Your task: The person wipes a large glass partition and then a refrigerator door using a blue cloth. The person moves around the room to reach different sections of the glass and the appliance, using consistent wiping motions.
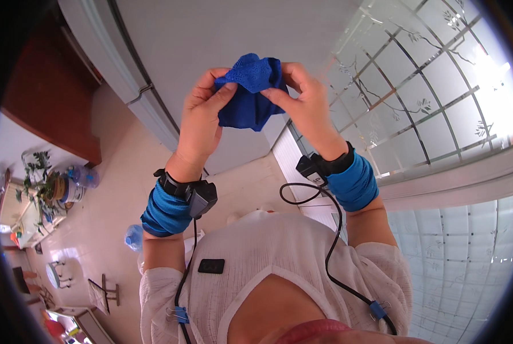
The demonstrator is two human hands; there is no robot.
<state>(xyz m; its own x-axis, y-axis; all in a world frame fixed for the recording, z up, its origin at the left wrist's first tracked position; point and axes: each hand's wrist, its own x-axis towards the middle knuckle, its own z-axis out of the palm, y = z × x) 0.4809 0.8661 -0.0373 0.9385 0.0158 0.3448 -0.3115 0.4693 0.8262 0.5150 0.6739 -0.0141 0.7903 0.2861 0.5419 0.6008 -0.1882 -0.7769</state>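
Both hands hold a dark blue cleaning cloth (252, 103) up in front of a large pale appliance, probably a refrigerator (222, 26). My left hand (207, 107) pinches the cloth's left side between thumb and fingers. On its opposite side, my right hand (306, 101) grips the cloth with the thumb in front and the fingers behind. The cloth's upper edge is folded over towards me, and its lower part hangs between the hands. A black device is strapped at each wrist over a blue sleeve band, with a cable running from it.
A frosted glass panel (411, 86) with a grid and branch pattern stands close on the right. Further off on the left are a potted plant (41, 180), a water jug (84, 176), a stool (54, 275) and a folding chair (99, 296). A brown cabinet (54, 94) is at upper left.
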